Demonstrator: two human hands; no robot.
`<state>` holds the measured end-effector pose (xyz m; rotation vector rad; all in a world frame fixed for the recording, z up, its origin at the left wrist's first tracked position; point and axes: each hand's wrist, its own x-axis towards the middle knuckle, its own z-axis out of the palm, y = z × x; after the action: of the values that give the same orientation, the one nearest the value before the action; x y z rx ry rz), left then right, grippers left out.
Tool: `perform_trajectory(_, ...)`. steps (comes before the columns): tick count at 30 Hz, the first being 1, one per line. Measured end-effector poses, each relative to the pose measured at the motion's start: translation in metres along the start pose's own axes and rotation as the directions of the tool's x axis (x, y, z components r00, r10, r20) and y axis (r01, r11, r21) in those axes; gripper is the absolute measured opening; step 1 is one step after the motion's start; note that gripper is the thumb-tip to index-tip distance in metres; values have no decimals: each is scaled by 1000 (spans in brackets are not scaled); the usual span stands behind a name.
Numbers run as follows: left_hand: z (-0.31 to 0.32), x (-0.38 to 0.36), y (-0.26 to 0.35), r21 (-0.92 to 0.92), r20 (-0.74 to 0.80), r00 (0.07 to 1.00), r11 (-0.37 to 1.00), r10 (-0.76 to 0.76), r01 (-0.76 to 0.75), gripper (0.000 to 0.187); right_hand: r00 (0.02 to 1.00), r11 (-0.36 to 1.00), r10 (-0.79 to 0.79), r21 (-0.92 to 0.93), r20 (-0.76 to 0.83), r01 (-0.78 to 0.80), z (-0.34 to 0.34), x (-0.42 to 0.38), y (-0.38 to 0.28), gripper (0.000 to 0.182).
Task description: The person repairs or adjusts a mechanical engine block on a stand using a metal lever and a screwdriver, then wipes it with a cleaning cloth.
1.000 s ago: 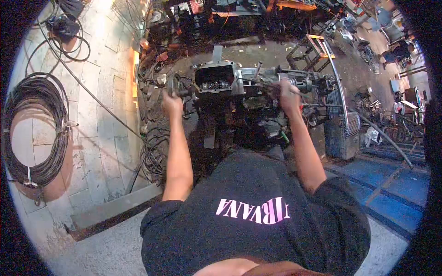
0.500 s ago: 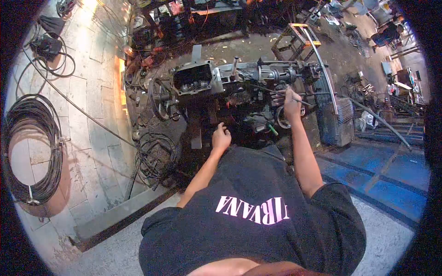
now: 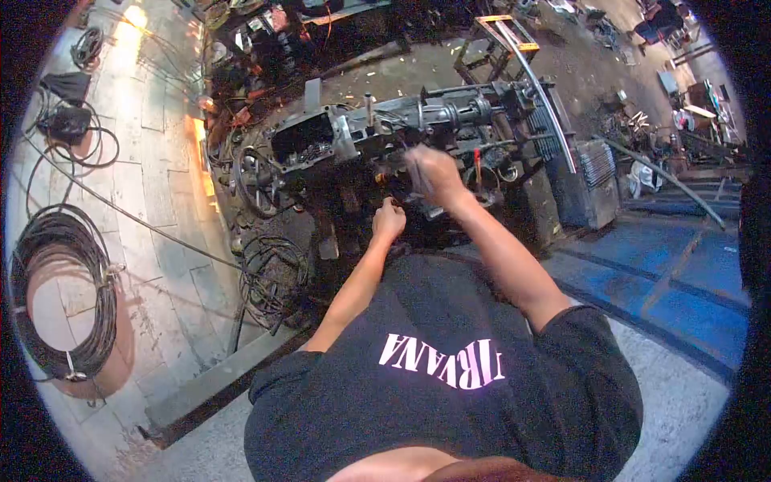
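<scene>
A greasy metal machine [image 3: 450, 112] lies in front of me, with an open-topped gear housing [image 3: 309, 140] at its left end. My right hand [image 3: 438, 175] is over the near side of the machine, blurred by motion. Its fingers are closed, and a smeared grey streak beneath them looks like the thin metal rod [image 3: 416, 173]. Lower and to the left, close to the machine's dark underside, my left hand [image 3: 389, 220] has its fingers curled in. Whatever it may hold is hidden. A red-tipped tool [image 3: 477, 157] stands right of my right hand.
A handwheel [image 3: 255, 183] sits at the machine's left. Cables lie in a tangle [image 3: 273, 277] and a large coil [image 3: 60, 297] on the left. A yellow-edged metal stand [image 3: 506, 36] is behind, a finned grey motor [image 3: 594, 181] at right, and a long pipe [image 3: 666, 181] beyond it.
My right hand has swung left and inward from the machine's right part. My left hand has curled more and moved slightly down. The view has shifted a little.
</scene>
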<state>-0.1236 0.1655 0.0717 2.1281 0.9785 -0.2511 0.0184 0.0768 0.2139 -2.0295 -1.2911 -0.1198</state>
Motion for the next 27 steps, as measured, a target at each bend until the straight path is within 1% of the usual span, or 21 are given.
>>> perform_trajectory(1, 6, 3, 0, 7, 5, 1000, 1000, 6, -6, 42, 985, 988, 157, -11, 78, -157, 0, -17, -5, 13)
perform_trajectory(2, 13, 7, 1, 9, 23, 1000, 1000, 20, -20, 43, 951, 939, 292, 159, 98, -305, -5, -32, -3, 18)
perform_trajectory(3, 22, 8, 3, 6, 40, 999, 1000, 28, -28, 43, 900, 842, 411, 317, 147, -436, -15, -45, 4, 23)
perform_trajectory(5, 38, 9, 6, 20, 42, 999, 1000, 9, -10, 44, 936, 934, 351, 78, -7, -349, -13, -92, 52, 25)
perform_trajectory(7, 46, 15, 15, 45, 40, 999, 999, 3, -5, 45, 830, 822, 557, 120, 33, -557, -36, -125, 88, 21)
perform_trajectory(9, 56, 14, 28, 68, 103, 991, 995, -84, 77, 51, 668, 653, 741, 155, 68, -741, -64, -148, 114, 21)
perform_trajectory(10, 69, 14, 27, 69, 109, 990, 994, -87, 80, 51, 613, 609, 789, 84, 36, -789, -68, -161, 130, 24)
perform_trajectory(12, 93, 13, 26, 187, -69, 983, 970, 168, -153, 64, 601, 600, 797, 23, 64, -799, -70, -183, 153, 21)
perform_trajectory(13, 93, 7, 39, 187, -64, 984, 970, 167, -152, 64, 589, 594, 803, -36, 89, -804, -67, -195, 162, 19)
perform_trajectory(14, 92, 4, 53, 279, -48, 984, 948, 173, -153, 70, 567, 575, 800, 16, 197, -818, -61, -204, 170, 22)
perform_trajectory(15, 91, 1, 63, 369, -29, 984, 917, 176, -153, 77, 643, 659, 735, -1, 213, -752, -55, -212, 172, 22)
perform_trajectory(16, 95, 4, 64, 350, -105, 965, 917, 240, -190, 83, 585, 617, 751, -7, 307, -787, -46, -217, 173, 23)
perform_trajectory(17, 100, 6, 65, 354, -98, 967, 917, 233, -185, 83, 519, 572, 755, -17, 400, -820, -36, -222, 173, 24)
perform_trajectory(19, 84, 5, 95, 281, -69, 989, 954, 129, -105, 84, 464, 585, 725, -100, 509, -805, -21, -233, 171, 26)
perform_trajectory(20, 86, 13, 92, 157, -18, 990, 978, 141, -136, 74, 316, 463, 753, -124, 578, -878, -11, -235, 172, 28)
perform_trajectory(21, 94, 25, 84, 159, -16, 990, 978, 138, -133, 74, 389, 559, 713, -138, 584, -818, -10, -234, 168, 29)
perform_trajectory(23, 106, 45, 67, 227, 155, 983, 964, 102, -136, 58, 306, 481, 732, -142, 609, -865, -3, -229, 164, 29)
perform_trajectory(24, 106, 50, 64, 168, 82, 987, 974, 140, -153, 39, 301, 474, 731, -139, 612, -869, -2, -227, 161, 29)
perform_trajectory(25, 103, 52, 57, 176, 90, 986, 973, 137, -152, 39, 332, 502, 726, -135, 602, -854, -2, -224, 158, 30)
perform_trajectory(26, 98, 55, 51, 50, -61, 975, 976, 215, -212, 34, 364, 530, 722, -132, 589, -838, -3, -220, 154, 32)
perform_trajectory(27, 94, 59, 47, -71, -227, 936, 954, 268, -291, 30, 367, 529, 723, -129, 585, -839, 1, -214, 153, 32)
